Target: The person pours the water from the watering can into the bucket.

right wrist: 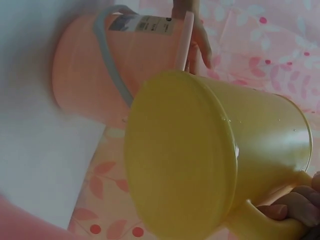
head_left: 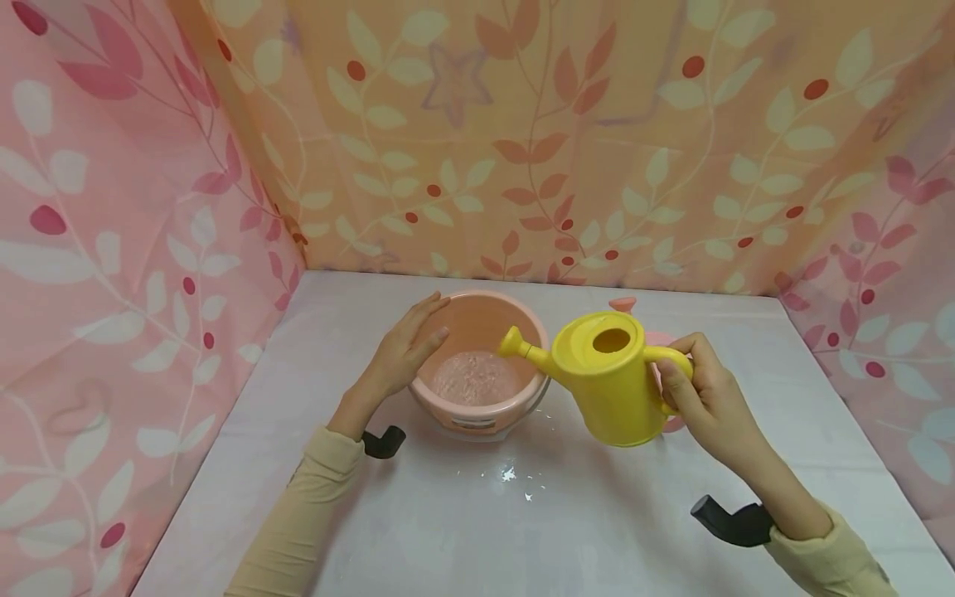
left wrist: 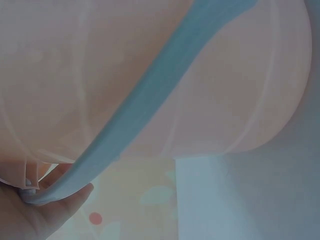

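Observation:
A pink bucket (head_left: 448, 332) stands upright on the table, with rippled water (head_left: 477, 380) in its bottom. My left hand (head_left: 403, 348) rests at the left of its rim, fingers fairly straight and thumb over the inside. The bucket's grey handle (left wrist: 145, 95) hangs down outside in the left wrist view. In the right hand (head_left: 709, 398) is a yellow watering can (head_left: 615, 390), held up by its handle with fingers curled round it. The can's sprinkler head (head_left: 511, 342) points left, over the bucket's right rim. Water droplets cling to the can's side in the right wrist view.
Spilled water (head_left: 509, 474) glistens on the white table (head_left: 448, 531) in front of the bucket. Behind the yellow can is a pink thing (head_left: 622, 304), mostly hidden. Floral cloth (head_left: 537, 149) hangs at the back and both sides.

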Motion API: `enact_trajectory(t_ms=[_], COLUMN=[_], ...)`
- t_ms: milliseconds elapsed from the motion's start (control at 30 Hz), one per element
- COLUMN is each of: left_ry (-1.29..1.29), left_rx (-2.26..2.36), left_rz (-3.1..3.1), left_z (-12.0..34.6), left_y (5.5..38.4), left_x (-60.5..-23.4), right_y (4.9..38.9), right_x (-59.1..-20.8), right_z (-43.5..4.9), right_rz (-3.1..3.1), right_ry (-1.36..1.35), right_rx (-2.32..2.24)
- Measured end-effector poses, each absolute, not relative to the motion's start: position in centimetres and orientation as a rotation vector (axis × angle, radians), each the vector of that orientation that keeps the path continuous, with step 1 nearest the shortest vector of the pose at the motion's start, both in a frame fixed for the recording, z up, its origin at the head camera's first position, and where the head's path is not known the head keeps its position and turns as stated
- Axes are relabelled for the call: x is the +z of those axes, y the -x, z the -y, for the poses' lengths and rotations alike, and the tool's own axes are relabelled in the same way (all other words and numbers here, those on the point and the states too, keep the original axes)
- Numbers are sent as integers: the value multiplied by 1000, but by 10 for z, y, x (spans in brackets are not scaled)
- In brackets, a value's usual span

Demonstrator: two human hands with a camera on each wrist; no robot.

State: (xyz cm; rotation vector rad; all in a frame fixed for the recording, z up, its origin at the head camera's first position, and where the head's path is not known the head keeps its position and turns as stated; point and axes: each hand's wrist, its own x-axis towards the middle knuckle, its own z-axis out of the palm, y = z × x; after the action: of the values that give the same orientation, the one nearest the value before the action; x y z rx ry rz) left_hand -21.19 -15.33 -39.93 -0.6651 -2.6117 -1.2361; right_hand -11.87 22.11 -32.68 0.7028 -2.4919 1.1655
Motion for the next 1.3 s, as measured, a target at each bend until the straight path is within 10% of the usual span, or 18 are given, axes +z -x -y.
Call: enact_trajectory(t_ms=[1300], left_ry=[655], left_rx=[-1244], left_rz=[2607], left_z=[153], left_y=[211], left_x=[-399], right_y=[119], right_x=[-315], right_z=[-215], right_rz=[2609], right_ry=[-631], right_rx=[1035])
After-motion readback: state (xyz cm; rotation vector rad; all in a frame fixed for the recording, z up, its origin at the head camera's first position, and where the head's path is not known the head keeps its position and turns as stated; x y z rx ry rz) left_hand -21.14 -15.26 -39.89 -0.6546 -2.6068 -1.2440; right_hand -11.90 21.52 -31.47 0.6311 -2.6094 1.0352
